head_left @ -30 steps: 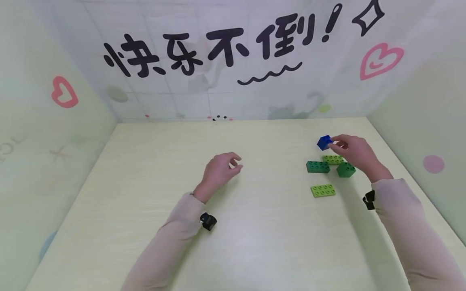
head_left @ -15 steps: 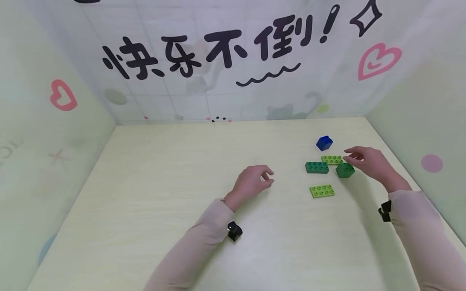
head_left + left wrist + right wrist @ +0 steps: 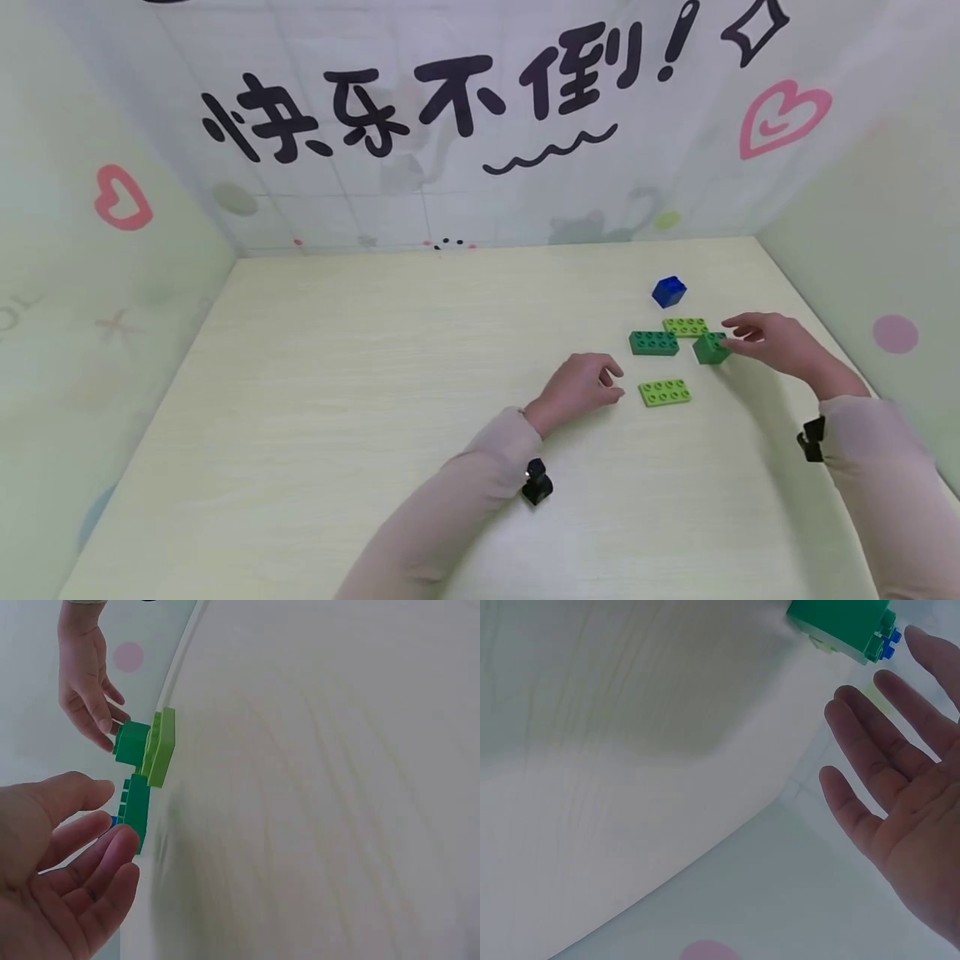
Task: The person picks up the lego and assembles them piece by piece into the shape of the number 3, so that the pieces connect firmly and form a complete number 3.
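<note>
My left hand (image 3: 576, 388) hovers over the table, fingers loosely bent and holding nothing. Just right of its fingertips lies a flat lime building brick (image 3: 664, 392). My right hand (image 3: 776, 346) is beside a tall green building brick (image 3: 710, 349), its fingertips right at the brick's studded top in the head view. In the right wrist view the fingers (image 3: 866, 746) are spread below that green brick (image 3: 844, 626), with a gap between them. A long dark green brick (image 3: 654, 343) and a second flat lime brick (image 3: 685, 327) lie left of and behind the tall one.
A blue brick (image 3: 669, 292) stands farthest back of the group. The pale wooden table (image 3: 337, 400) is bounded by a printed back wall (image 3: 450, 200) and side walls, the right one (image 3: 862, 250) close beyond my right hand.
My right hand has let go of the blue brick, leaving it on the table, and has drawn back toward the tall green brick. My left hand has moved right toward the near lime brick.
</note>
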The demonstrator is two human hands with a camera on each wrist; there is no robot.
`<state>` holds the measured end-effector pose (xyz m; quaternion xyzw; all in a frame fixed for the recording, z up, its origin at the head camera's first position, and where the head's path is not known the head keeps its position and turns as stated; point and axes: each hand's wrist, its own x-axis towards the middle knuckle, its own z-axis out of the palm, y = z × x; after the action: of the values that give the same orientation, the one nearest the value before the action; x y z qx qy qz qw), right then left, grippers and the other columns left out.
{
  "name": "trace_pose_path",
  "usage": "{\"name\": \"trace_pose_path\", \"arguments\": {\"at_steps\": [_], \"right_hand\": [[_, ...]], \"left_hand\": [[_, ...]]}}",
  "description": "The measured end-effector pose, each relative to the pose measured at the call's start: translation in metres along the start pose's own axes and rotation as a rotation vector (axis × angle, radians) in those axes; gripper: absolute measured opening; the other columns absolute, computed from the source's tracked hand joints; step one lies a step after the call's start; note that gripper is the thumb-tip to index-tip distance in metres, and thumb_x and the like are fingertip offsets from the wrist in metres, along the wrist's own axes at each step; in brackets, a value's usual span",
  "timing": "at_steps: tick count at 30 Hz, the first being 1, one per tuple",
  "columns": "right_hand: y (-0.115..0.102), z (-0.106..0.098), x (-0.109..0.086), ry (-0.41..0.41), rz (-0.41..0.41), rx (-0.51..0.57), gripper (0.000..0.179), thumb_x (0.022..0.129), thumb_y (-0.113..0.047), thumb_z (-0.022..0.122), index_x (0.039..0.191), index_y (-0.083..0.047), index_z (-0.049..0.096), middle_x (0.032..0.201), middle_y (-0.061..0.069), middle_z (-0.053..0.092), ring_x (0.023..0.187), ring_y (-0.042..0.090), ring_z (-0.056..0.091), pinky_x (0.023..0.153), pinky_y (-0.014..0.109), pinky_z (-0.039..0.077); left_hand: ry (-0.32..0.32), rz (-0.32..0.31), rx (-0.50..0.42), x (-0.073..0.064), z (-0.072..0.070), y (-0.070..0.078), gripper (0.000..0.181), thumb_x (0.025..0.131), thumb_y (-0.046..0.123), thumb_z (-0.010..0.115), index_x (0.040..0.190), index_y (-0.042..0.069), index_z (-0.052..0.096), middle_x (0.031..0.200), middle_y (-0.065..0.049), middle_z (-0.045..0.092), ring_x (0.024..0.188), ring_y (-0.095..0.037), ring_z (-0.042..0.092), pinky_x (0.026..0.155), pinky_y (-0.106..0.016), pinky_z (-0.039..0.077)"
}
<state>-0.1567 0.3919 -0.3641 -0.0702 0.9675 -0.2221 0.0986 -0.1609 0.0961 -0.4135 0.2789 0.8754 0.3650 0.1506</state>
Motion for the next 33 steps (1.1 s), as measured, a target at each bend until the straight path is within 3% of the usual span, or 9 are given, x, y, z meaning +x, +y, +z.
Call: {"name": "trace_pose_path", "arguments": {"at_steps": [10,21,27,33], "right_hand": [[0.002,0.003,0.003,-0.027,-0.029,0.032,0.052,0.085,-0.024,0.065,0.122,0.010,0.050,0.110,0.031,0.055,0.098,0.043,0.054,0.080,0.051,0.045],[0.005,0.005,0.009,-0.066,-0.019,0.044,0.052,0.082,-0.016,0.069,0.123,0.009,0.049,0.108,0.029,0.056,0.097,0.040,0.054,0.080,0.050,0.045],[0.007,0.007,0.011,-0.064,-0.015,0.057,0.048,0.080,-0.008,0.068,0.121,0.009,0.051,0.105,0.027,0.057,0.095,0.039,0.055,0.077,0.048,0.047],[0.008,0.010,0.013,-0.068,-0.001,0.056,0.048,0.080,-0.008,0.068,0.121,0.009,0.051,0.105,0.028,0.056,0.094,0.040,0.055,0.077,0.049,0.046]], "left_hand": [[-0.011,-0.058,0.127,0.017,0.026,0.015,0.036,0.077,0.028,0.074,0.108,0.013,0.064,0.086,0.005,0.059,0.074,-0.003,0.051,0.061,-0.014,0.039],[0.055,-0.089,0.230,0.020,0.042,0.023,0.040,0.072,0.035,0.077,0.106,0.017,0.067,0.083,0.008,0.054,0.069,-0.003,0.046,0.055,-0.015,0.035],[0.100,-0.113,0.251,0.020,0.047,0.023,0.039,0.072,0.037,0.077,0.105,0.020,0.067,0.081,0.008,0.051,0.066,-0.004,0.044,0.052,-0.017,0.034],[0.101,-0.139,0.222,0.022,0.048,0.021,0.038,0.071,0.037,0.077,0.105,0.022,0.068,0.080,0.010,0.050,0.066,-0.003,0.044,0.053,-0.016,0.034]]}}
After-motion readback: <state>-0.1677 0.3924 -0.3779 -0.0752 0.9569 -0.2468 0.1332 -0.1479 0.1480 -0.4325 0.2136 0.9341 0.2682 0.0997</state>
